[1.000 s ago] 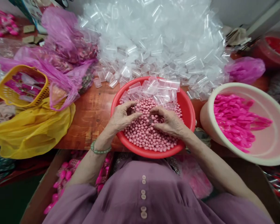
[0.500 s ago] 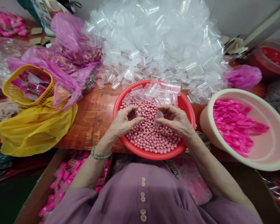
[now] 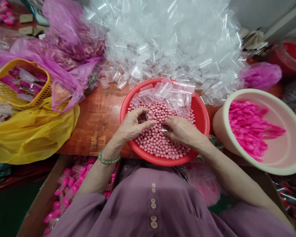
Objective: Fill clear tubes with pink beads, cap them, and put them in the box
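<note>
My left hand (image 3: 132,125) is closed around a small clear plastic tube (image 3: 147,115), its mouth facing right, with pink beads showing at the opening. Low over the pink beads (image 3: 160,148), my right hand (image 3: 181,131) has its fingers curled down among them. Between those fingers a shiny rim of another clear tube (image 3: 164,130) shows; the rest is hidden by the hand. Both hands are inside a red basin (image 3: 206,128) that holds the beads. More empty clear tubes (image 3: 162,90) lie on the beads along the basin's far side.
A large heap of clear tubes (image 3: 167,39) covers the back of the wooden table (image 3: 93,118). At right stands a cream tub (image 3: 222,121) of bright pink plastic pieces (image 3: 251,128). A yellow basket (image 3: 39,98), a yellow bag (image 3: 37,135) and purple bags (image 3: 66,49) sit at left.
My right hand has turned palm-down and lowered its tube into the beads. My left hand keeps its tube almost in place. The whole view has shifted slightly.
</note>
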{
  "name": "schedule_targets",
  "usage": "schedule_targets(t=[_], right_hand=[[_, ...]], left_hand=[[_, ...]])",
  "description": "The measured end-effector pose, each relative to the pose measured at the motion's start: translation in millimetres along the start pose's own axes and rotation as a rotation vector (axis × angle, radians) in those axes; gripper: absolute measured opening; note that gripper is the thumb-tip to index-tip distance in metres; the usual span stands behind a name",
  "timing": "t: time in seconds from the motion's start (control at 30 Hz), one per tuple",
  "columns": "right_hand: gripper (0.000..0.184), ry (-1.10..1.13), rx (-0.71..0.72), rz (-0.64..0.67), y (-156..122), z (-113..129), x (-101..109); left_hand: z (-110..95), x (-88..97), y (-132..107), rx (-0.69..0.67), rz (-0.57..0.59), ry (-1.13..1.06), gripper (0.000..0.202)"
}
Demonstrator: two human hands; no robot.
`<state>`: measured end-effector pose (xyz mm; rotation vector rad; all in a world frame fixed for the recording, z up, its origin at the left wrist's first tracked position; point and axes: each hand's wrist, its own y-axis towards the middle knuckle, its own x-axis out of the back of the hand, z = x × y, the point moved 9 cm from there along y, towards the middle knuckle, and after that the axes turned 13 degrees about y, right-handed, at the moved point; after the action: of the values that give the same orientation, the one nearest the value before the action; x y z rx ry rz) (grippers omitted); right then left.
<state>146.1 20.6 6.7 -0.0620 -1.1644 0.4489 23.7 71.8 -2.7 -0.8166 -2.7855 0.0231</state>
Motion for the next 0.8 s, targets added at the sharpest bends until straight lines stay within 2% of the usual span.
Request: schedule_targets(t=[0.17,0.3,0.4,0.5,0.63,0.8], right_hand=[[0.018,-0.017,0.002,-0.023,19.7,9.2,-14.2],[0.012,0.239,-0.011,-0.063,17.6,-2.8,-16.0],[0.018,0.450,-0.059,-0.094,13.8,-14.4,-16.2],[0.019,0.573,-0.002,-0.156,7.6,-11.1,-10.4],[0.014,0.571,0.090,-0.273,-3.4,-0.9,0.7],[0.014,0.551,0.065,-0.289,-2.3,-1.9,-6.1]], left_hand=[[-2.1,-2.9,0.6,-0.002,0.040,-0.098,0.028],[-1.5,-3.2,-0.1,0.017,0.053,-0.182,0.030],[2.0,-2.4,0.7,0.026,0.050,-0.253,0.036],[6.7,-0.6,1.6,0.039,0.041,-0.304,0.046],[4.4,4.7,-1.4,0.024,0.009,-0.298,0.048],[-9.8,-2.1,-11.8,-0.044,0.038,-0.225,0.045]])
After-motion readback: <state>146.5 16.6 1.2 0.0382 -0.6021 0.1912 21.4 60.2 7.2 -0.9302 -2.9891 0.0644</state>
